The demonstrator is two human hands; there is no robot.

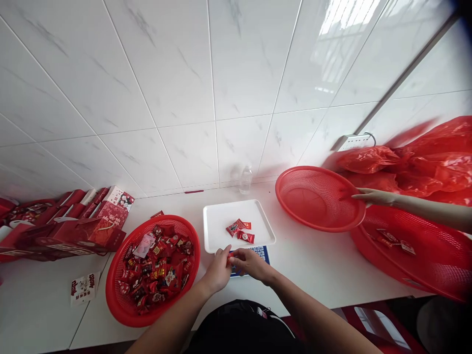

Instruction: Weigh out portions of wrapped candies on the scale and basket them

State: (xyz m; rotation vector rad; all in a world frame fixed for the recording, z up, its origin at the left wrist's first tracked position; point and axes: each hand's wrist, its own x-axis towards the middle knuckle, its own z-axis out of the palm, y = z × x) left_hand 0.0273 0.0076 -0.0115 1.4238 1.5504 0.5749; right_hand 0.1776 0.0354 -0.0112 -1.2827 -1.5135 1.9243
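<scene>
Prob early: just a few sweets [246, 237] on the tray [216, 223], loads left in the basket [137, 321]. L hand [218, 270] + R hand [252, 264] both pinched tight on a red candy [230, 257].

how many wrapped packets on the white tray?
3 visible: a larger red packet at left, an orange packet at its right, a smaller red packet in front. They sit bunched; more may be hidden.
</scene>
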